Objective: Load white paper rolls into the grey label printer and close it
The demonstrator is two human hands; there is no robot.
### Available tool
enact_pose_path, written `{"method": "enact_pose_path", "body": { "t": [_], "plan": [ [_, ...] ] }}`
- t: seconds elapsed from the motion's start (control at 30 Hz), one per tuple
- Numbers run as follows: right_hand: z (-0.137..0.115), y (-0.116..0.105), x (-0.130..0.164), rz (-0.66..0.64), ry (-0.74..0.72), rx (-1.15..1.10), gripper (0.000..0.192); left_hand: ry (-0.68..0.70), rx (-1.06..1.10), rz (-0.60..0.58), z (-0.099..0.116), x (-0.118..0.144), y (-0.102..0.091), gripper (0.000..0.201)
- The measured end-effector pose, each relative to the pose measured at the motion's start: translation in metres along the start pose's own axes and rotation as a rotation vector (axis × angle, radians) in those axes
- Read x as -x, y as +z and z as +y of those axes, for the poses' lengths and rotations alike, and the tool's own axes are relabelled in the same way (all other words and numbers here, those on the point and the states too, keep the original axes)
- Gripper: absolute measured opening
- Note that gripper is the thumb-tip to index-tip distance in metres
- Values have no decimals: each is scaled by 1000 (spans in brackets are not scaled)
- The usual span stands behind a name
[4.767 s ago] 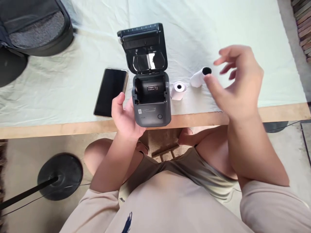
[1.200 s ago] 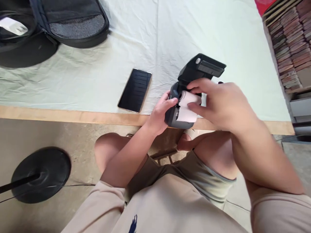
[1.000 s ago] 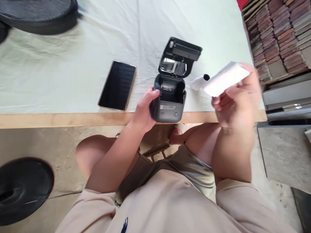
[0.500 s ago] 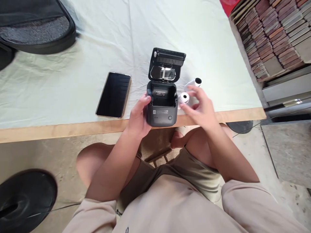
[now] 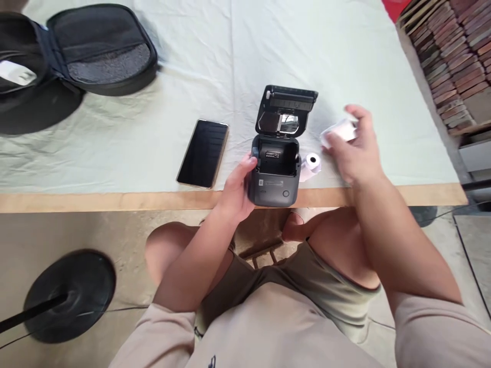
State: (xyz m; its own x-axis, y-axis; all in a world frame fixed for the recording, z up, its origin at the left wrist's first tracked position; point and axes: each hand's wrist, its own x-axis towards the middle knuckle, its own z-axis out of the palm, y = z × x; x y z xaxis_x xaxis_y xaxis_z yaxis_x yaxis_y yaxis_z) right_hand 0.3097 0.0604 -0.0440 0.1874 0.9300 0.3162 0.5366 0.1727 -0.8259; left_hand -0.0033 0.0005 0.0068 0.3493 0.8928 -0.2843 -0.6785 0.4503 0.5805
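My left hand [image 5: 240, 189] grips the left side of a small dark label printer [image 5: 274, 186] at the table's near edge. The printer's lid [image 5: 286, 110] stands raised, and its paper bay [image 5: 278, 156] holds no roll. Against the printer's right side lies a white paper roll [image 5: 310, 166] with a dark core. Farther right, my right hand [image 5: 355, 145] is closed around a second white roll [image 5: 341, 132], just above the cloth. The fingers partly cover that roll, and the hand is slightly blurred.
A phone [image 5: 203, 153] with a dark screen lies left of the printer. At the far left an unzipped black case [image 5: 103, 51] holds a white charger [image 5: 17, 72] and a cable. Pale cloth [image 5: 192, 76] covers the table. Stacked bricks [image 5: 452, 66] stand beyond its right side.
My right hand has moved right from beside the printer and taken the farther roll with it. My left hand still holds the printer. The whole view has shifted.
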Motion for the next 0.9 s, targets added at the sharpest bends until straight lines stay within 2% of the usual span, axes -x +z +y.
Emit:
{"method": "enact_pose_path", "body": {
  "t": [0.13, 0.23, 0.33, 0.43, 0.5, 0.57, 0.63, 0.77, 0.9],
  "plan": [
    [-3, -22, -4, -86, 84, -406, 40, 5, -21, -9, -1, -3, -1, 25],
    [-20, -33, -3, -207, 70, -464, 42, 4, -7, -39, -1, -5, -2, 29],
    [-42, -31, 1, -277, 48, -339, 44, -17, 11, -51, -1, -5, -3, 27],
    [-79, -17, 14, -229, -18, -280, 45, -32, 23, -42, -2, -5, -2, 26],
    [-112, -6, 28, -250, -126, -255, 50, -33, 28, -41, -3, -5, -2, 26],
    [-146, 4, 41, -317, -235, -61, 52, -27, 33, -43, -5, -5, -1, 25],
    [-170, 9, 48, -324, -358, 103, 56, -10, 34, -43, -7, -5, -1, 26],
    [-184, 9, 41, -286, -515, 388, 55, 42, 46, -47, -10, -2, 2, 19],
    [-182, 10, 29, -345, -512, 645, 43, 69, 60, -25, -11, 1, 5, 13]
  ]
}}
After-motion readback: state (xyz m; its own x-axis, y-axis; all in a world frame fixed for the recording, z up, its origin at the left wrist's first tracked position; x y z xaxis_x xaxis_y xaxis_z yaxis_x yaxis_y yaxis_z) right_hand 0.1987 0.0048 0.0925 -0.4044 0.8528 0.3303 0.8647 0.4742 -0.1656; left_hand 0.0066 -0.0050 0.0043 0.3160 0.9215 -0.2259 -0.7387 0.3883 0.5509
